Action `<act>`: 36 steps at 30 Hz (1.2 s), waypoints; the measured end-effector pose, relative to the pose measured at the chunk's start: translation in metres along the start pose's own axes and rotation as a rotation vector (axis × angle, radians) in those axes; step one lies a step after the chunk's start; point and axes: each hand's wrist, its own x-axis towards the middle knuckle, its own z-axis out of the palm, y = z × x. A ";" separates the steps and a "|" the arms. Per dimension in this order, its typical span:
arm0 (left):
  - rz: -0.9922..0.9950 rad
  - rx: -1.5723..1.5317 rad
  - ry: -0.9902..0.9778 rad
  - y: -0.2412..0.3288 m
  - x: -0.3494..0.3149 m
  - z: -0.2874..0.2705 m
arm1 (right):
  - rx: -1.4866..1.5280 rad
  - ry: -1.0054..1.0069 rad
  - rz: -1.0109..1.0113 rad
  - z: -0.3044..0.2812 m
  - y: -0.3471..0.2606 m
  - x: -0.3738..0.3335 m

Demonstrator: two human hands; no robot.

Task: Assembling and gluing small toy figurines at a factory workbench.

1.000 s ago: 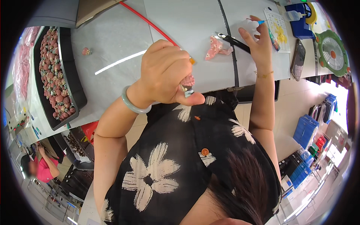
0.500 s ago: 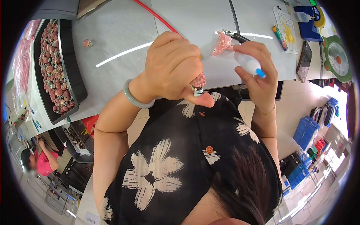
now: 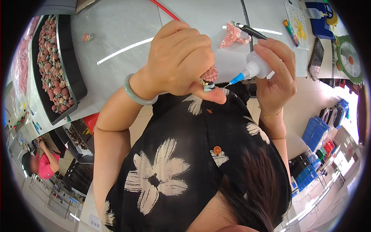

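My left hand (image 3: 179,58) is closed around a small pink-topped figurine (image 3: 210,77), which shows between thumb and curled fingers. In my right hand (image 3: 279,69) is a white squeeze bottle (image 3: 258,66) with a blue needle tip (image 3: 236,79). That tip points left toward the figurine, with a gap between them. Beyond the bottle, a pink bow-shaped piece (image 3: 233,35) lies on the table beside a black-handled tool (image 3: 253,31). A single small pink figurine (image 3: 87,37) lies at the far left of the table.
A black tray (image 3: 71,65) full of small pink figurines stands at left. A red tube (image 3: 165,9) crosses the table's far side. At right are a glue-stick-like tube (image 3: 291,33), a phone (image 3: 316,58), a blue holder (image 3: 322,29) and a green fan (image 3: 348,58). Another person (image 3: 45,162) is at far left.
My right hand has turned the bottle, so its blue tip now points left toward the figurine instead of down and right. The left hand keeps its hold, shifted slightly right.
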 end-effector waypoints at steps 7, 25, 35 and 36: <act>-0.034 -0.036 -0.027 0.007 -0.004 0.000 | -0.166 0.084 -0.100 -0.006 0.000 -0.002; 0.012 0.000 -0.011 0.005 -0.006 0.004 | -0.229 0.091 -0.131 -0.006 -0.003 -0.005; 0.017 -0.009 -0.013 0.007 -0.010 0.005 | -0.263 0.038 -0.147 -0.012 -0.007 -0.007; 0.019 -0.012 -0.008 0.007 -0.011 0.006 | -0.263 0.037 -0.147 -0.013 -0.008 -0.006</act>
